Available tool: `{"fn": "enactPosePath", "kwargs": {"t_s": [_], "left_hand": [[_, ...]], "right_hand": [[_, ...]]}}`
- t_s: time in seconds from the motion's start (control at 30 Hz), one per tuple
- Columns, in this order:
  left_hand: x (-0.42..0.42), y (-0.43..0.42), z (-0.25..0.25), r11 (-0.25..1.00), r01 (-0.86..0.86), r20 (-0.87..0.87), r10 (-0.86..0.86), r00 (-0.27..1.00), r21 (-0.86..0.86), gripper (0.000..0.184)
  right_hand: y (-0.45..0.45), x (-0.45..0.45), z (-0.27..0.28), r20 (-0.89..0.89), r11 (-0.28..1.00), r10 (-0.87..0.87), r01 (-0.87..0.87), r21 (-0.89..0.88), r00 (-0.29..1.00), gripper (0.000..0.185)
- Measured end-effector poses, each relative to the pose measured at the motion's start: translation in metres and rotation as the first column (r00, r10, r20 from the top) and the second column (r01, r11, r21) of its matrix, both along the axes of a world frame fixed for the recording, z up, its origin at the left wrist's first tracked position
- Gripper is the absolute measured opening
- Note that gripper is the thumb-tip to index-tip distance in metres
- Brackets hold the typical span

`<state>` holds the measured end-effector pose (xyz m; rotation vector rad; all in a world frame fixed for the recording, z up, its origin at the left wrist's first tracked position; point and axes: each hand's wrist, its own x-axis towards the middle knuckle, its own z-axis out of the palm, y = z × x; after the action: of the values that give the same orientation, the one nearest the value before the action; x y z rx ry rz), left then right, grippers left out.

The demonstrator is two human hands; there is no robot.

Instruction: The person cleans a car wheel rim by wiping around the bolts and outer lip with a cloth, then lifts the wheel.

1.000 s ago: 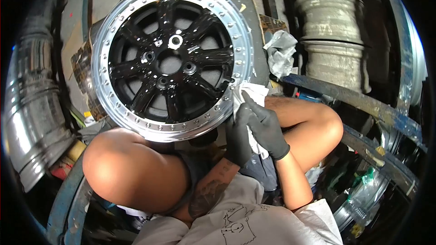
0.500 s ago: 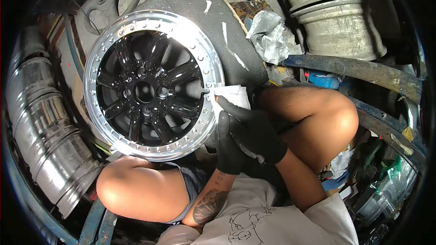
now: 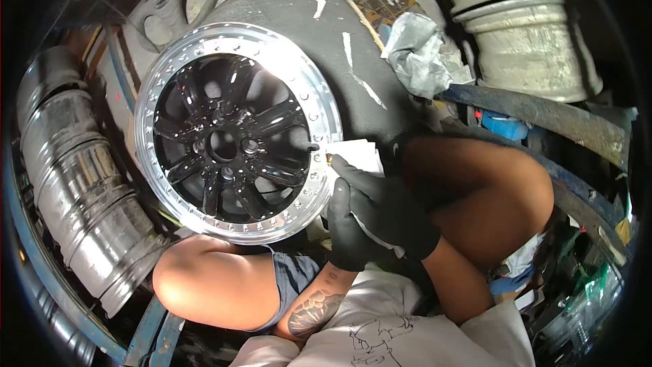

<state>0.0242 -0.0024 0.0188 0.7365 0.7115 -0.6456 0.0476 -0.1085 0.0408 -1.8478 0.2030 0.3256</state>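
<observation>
A wheel (image 3: 159, 194) with glossy black spokes and a polished silver rim lined with small bolts lies face up before me. Both my hands wear black gloves and meet at the rim's right edge. My right hand (image 3: 394, 207) has its fingers pinched at the rim, with a small gold-coloured tip at the fingertips; the rest of that thing is hidden. Below and against it, my left hand (image 3: 348, 234) is closed, its thumb pointing up and its other fingers mostly hidden. A folded white sheet (image 3: 363, 155) shows beyond the fingers, and a white edge emerges between the palms.
Under the wheel is a dark padded surface (image 3: 363, 47) with white streaks. Crumpled grey cloth (image 3: 415, 51) lies at its right. Stacked bare rims stand at left (image 3: 75, 156) and upper right (image 3: 526, 47). A blue metal bar (image 3: 543, 114) runs along the right, beside my knee.
The whole view has shifted, so everything sits slightly lower and further right. Both hands keep nearly the same place at the rim, and the white sheet is still there.
</observation>
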Motion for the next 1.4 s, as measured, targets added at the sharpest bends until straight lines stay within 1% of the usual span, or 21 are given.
{"fn": "enactPosePath", "kwargs": {"t_s": [0.1, 0.2, 0.3, 0.4, 0.5, 0.6, 0.7, 0.8, 0.9, 1.0, 1.1, 1.2, 1.3, 1.33, 1.37, 1.4], "left_hand": [[0.002, 0.000, 0.003, 1.000, -0.007, -0.005, 0.007, 1.000, -0.004, 0.053], [0.006, 0.001, 0.005, 1.000, -0.018, 0.005, 0.019, 1.000, -0.013, 0.054], [0.012, 0.005, 0.008, 0.999, -0.047, 0.014, 0.048, 0.999, -0.022, 0.054], [0.006, 0.005, -0.002, 0.987, -0.099, -0.126, 0.084, 0.988, -0.123, 0.052], [-0.008, 0.012, -0.004, 0.997, 0.077, 0.063, -0.078, 0.995, 0.014, 0.059], [0.007, 0.012, 0.006, 0.995, 0.083, -0.083, -0.088, 0.993, -0.053, 0.051], [0.001, 0.011, 0.003, 0.994, -0.002, -0.080, -0.007, 0.997, -0.112, 0.051], [0.005, 0.009, 0.003, 0.989, -0.091, -0.189, 0.068, 0.980, -0.117, 0.053], [0.007, 0.012, 0.002, 0.976, -0.062, -0.103, 0.041, 0.994, -0.211, 0.051], [0.013, 0.007, 0.012, 0.973, -0.086, -0.198, 0.043, 0.979, -0.215, 0.051], [0.007, 0.009, 0.003, 0.980, -0.045, -0.076, 0.031, 0.997, -0.195, 0.052], [0.006, 0.009, -0.003, 0.896, -0.226, -0.194, 0.161, 0.968, -0.383, 0.054], [0.005, 0.006, 0.000, 0.903, -0.225, -0.233, 0.145, 0.962, -0.365, 0.056], [0.006, -0.001, 0.001, 0.999, -0.030, -0.109, 0.026, 0.994, -0.037, 0.055], [0.004, -0.015, 0.003, 0.939, 0.136, -0.037, -0.131, 0.991, 0.315, 0.054], [0.001, -0.033, 0.006, 0.734, 0.252, -0.029, -0.302, 0.953, 0.631, 0.052]], "right_hand": [[0.000, 0.002, 0.005, -0.070, 0.991, 0.068, -0.076, -0.111, 0.995, 0.057], [-0.002, -0.005, 0.005, -0.114, 0.990, 0.084, -0.096, -0.105, 0.990, 0.057], [0.000, 0.001, 0.011, -0.175, 0.997, 0.061, -0.070, -0.045, 0.983, 0.058], [0.000, 0.002, 0.012, -0.188, 0.994, 0.060, -0.076, -0.081, 0.980, 0.061], [-0.001, -0.006, 0.012, -0.034, 0.979, 0.085, -0.090, -0.180, 0.996, 0.063], [0.003, -0.004, 0.023, -0.195, 0.998, -0.044, 0.033, -0.059, 0.980, 0.061], [0.006, -0.006, 0.020, -0.170, 0.994, -0.030, 0.012, -0.105, 0.985, 0.061], [0.006, -0.006, 0.018, -0.201, 0.974, 0.034, -0.078, -0.214, 0.979, 0.060], [0.005, -0.001, 0.017, -0.178, 0.992, 0.018, -0.040, -0.124, 0.984, 0.059], [0.003, -0.002, 0.015, -0.173, 0.999, -0.011, 0.003, -0.043, 0.985, 0.059], [0.006, -0.007, 0.003, -0.062, 0.997, -0.026, 0.021, -0.072, 0.998, 0.058], [0.005, 0.000, 0.011, -0.097, 0.988, 0.033, -0.047, -0.146, 0.995, 0.057], [0.005, -0.008, 0.001, -0.043, 0.991, 0.028, -0.034, -0.126, 0.999, 0.056], [0.006, -0.006, 0.000, -0.041, 0.994, 0.025, -0.029, -0.106, 0.999, 0.056], [0.006, -0.004, 0.000, -0.041, 0.996, 0.021, -0.025, -0.086, 0.999, 0.056], [0.006, -0.004, 0.001, -0.044, 0.998, 0.014, -0.017, -0.066, 0.999, 0.057]]}}
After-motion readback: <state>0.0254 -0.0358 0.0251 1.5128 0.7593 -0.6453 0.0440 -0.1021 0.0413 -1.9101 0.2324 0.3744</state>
